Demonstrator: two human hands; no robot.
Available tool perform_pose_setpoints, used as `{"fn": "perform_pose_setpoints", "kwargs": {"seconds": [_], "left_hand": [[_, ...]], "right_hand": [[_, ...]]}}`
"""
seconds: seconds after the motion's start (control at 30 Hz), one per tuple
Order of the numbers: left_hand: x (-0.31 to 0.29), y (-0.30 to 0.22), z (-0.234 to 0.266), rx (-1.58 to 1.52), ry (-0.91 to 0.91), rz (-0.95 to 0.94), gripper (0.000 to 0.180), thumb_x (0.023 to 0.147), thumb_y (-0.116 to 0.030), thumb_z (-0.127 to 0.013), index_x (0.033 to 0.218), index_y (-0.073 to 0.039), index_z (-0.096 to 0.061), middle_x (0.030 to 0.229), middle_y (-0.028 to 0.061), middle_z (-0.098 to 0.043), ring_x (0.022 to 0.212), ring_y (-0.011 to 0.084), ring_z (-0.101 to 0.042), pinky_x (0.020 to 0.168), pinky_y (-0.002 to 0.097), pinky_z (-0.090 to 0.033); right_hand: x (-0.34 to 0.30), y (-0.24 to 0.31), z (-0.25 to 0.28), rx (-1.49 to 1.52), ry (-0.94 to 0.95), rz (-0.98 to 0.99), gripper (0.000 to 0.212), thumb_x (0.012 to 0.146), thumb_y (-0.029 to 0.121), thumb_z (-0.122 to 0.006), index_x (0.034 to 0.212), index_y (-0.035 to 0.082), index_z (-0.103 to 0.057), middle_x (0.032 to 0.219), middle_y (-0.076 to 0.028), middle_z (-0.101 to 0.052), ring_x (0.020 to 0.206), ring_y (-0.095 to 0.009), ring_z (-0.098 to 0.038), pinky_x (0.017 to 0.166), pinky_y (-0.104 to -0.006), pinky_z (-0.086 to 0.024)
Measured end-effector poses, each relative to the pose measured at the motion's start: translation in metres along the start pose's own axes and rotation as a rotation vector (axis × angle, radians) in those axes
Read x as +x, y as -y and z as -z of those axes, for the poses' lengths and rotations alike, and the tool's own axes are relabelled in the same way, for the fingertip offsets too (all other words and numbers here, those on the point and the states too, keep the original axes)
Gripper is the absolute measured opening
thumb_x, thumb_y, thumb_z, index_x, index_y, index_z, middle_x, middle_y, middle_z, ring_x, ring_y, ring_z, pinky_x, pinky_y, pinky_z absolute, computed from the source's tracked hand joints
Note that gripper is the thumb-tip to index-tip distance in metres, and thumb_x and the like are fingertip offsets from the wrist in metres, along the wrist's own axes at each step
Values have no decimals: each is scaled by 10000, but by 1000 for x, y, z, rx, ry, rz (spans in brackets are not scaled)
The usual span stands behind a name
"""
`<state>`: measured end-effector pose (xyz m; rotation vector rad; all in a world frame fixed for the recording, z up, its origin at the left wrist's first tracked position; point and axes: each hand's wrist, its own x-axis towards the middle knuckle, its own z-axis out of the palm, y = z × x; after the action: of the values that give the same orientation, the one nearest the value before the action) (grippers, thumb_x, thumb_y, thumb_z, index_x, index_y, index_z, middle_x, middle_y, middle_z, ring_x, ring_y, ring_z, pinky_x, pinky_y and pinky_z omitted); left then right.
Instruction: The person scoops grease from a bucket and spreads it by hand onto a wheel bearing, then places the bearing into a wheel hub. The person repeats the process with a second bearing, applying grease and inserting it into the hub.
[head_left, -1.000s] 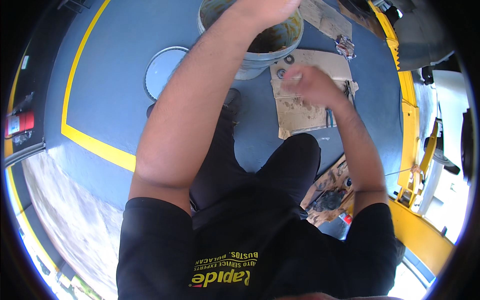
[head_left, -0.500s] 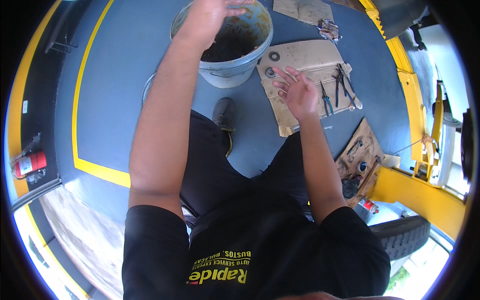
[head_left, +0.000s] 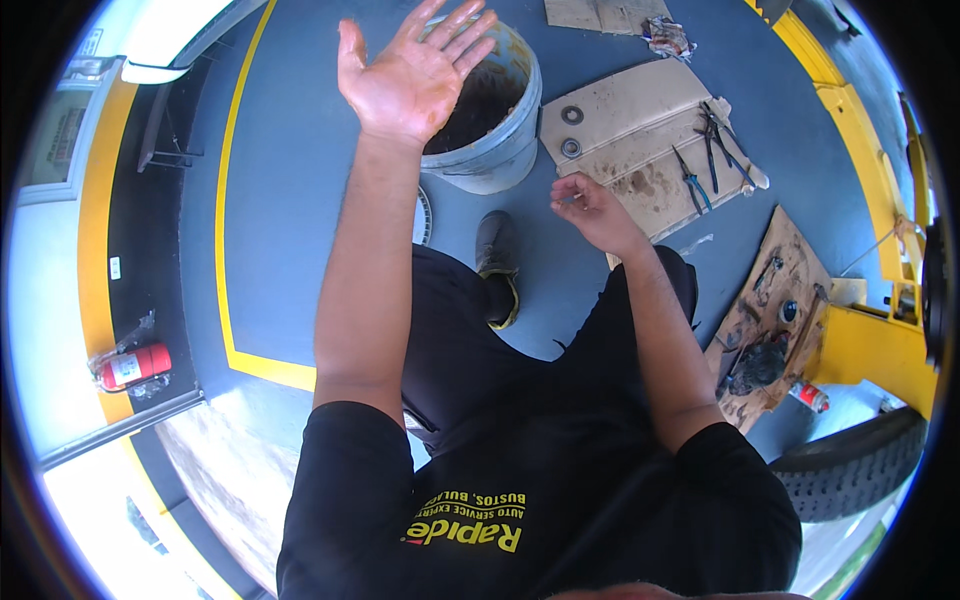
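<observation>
My left hand (head_left: 408,92) is raised palm up at the near left rim of the pale bucket (head_left: 490,165), fingers spread and skin shiny with orange-brown grease. It holds nothing. Dark brown grease (head_left: 478,105) partly fills the bucket, with smears up its inner wall. My right hand (head_left: 597,215) hovers above the near left edge of a stained cardboard sheet (head_left: 640,115), its fingers loosely curled and no object clear in them. On that cardboard lie a dark metal ring (head_left: 571,115), a bearing (head_left: 571,148), blue-handled pliers (head_left: 692,182) and other dark pliers (head_left: 722,150).
A dirty board (head_left: 765,300) with small parts lies at right, near a spray can (head_left: 810,396) and a tire (head_left: 855,465). Yellow lift framework (head_left: 870,350) stands beyond. A crumpled rag (head_left: 668,38) is at the back. At left are a fire extinguisher (head_left: 133,367) and yellow floor line (head_left: 222,200).
My left hand has turned its palm upward and come into full view beside the bucket. My right hand has drawn back from over the cardboard, its fingers curling in. The view has shifted left.
</observation>
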<state>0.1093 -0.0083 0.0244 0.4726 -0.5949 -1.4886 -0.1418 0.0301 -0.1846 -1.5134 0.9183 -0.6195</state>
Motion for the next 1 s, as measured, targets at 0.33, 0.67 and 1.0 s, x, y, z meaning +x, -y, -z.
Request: {"fn": "perform_pose_setpoints", "kwargs": {"seconds": [0.33,0.67,1.0], "left_hand": [[15,9,29,230,-115,-60,1036,962,-774,-314,1522,97,-343,1581,376,-310,1495,538,-279,1250,598,-206],[1,1,-5,165,-71,-89,957,973,-740,-365,1478,70,-434,1522,327,-435,1437,484,-407,1187,552,-321],[1,-22,-11,79,69,-225,936,958,-760,-401,1380,65,-536,1399,245,-574,1286,374,-569,1102,469,-428]], "right_hand": [[-4,82,9,1573,139,97,1026,887,852,-436,1516,41,-422,1603,-268,-368,1482,-401,-357,1221,-515,-261],[45,73,6,1580,29,312,1057,916,825,-449,1586,20,-309,1634,-326,-269,1539,-421,-271,1261,-546,-204],[180,75,-15,-1189,-391,786,822,1007,705,-403,1579,115,-420,1675,-207,-268,1561,-384,-234,1270,-582,-128]]}}
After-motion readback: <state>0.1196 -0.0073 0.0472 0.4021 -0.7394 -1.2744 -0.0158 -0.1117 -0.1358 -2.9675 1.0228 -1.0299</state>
